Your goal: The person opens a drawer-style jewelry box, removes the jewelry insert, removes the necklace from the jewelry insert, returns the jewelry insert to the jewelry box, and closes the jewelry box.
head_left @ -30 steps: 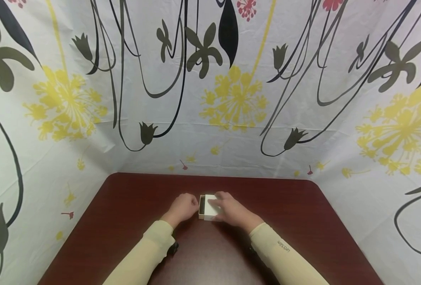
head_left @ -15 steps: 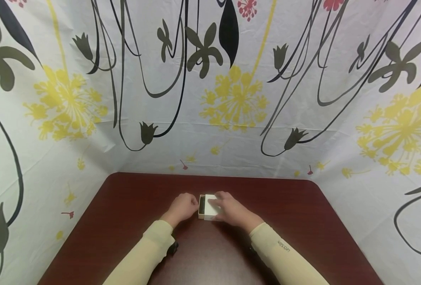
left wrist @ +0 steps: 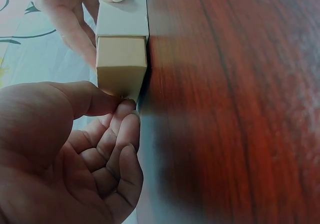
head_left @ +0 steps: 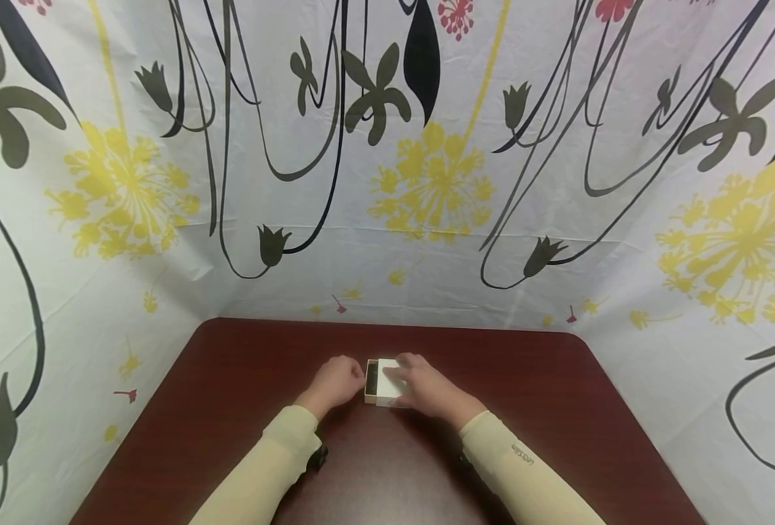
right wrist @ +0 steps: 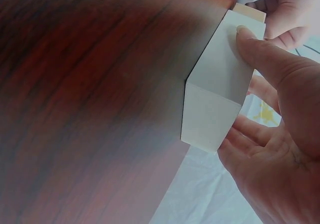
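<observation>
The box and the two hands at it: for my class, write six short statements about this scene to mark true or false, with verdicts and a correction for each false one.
1. The right hand grips the white cover. True.
2. The left hand is at the exposed end of the tray. True.
3. The tray is fully inside the cover. False: one end sticks out, on the left hand's side.
4. The table is pale grey. False: it is dark red-brown.
5. Both sleeves are pale. True.
6. The cloth behind the table is plain. False: it is printed with flowers and stems.
</observation>
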`<action>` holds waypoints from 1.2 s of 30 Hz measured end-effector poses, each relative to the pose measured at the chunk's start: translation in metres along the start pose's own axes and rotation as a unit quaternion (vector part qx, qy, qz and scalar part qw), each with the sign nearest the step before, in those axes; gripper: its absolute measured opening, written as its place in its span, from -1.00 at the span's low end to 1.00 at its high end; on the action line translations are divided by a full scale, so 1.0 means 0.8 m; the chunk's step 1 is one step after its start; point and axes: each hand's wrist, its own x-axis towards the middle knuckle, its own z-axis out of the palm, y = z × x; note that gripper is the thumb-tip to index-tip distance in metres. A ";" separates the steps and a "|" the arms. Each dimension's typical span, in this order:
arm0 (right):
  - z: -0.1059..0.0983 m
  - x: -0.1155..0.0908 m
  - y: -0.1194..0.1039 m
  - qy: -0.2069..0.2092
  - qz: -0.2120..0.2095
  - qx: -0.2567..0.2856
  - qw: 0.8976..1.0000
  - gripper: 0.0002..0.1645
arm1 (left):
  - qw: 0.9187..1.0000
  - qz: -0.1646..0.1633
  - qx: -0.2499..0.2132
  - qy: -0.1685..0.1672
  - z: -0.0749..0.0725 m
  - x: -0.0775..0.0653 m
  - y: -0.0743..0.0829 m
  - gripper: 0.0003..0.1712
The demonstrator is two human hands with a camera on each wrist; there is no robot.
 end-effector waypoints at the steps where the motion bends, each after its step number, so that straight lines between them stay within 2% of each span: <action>1: 0.000 0.000 0.000 -0.002 0.002 -0.001 1.000 -0.21 | 1.000 0.001 -0.001 0.000 0.000 0.000 0.000 -0.60; 24: -0.003 -0.001 -0.003 -0.011 0.011 0.008 1.000 -0.21 | 1.000 -0.002 -0.010 -0.002 -0.004 -0.003 0.002 -0.73; 27: -0.003 -0.002 -0.003 -0.013 0.013 0.008 1.000 -0.20 | 1.000 0.001 -0.022 -0.004 -0.004 -0.003 -0.001 -0.71; 28: -0.003 -0.002 -0.003 -0.013 0.013 0.008 1.000 -0.20 | 0.999 0.019 -0.028 0.003 0.002 0.001 -0.010 -0.69; 31: -0.003 -0.002 -0.003 -0.011 0.009 0.007 1.000 -0.20 | 0.999 0.023 -0.036 0.003 0.001 0.001 -0.011 -0.67; 34: -0.004 -0.002 -0.003 -0.011 0.007 0.005 1.000 -0.21 | 0.999 0.019 -0.028 0.005 0.002 0.001 -0.009 -0.66; 35: -0.004 -0.001 -0.003 -0.013 0.007 0.004 1.000 -0.21 | 1.000 0.000 -0.023 -0.002 -0.005 -0.003 0.001 -0.68; 36: -0.004 -0.001 -0.003 -0.014 0.008 0.003 1.000 -0.21 | 1.000 -0.004 -0.021 -0.003 -0.005 -0.004 0.002 -0.68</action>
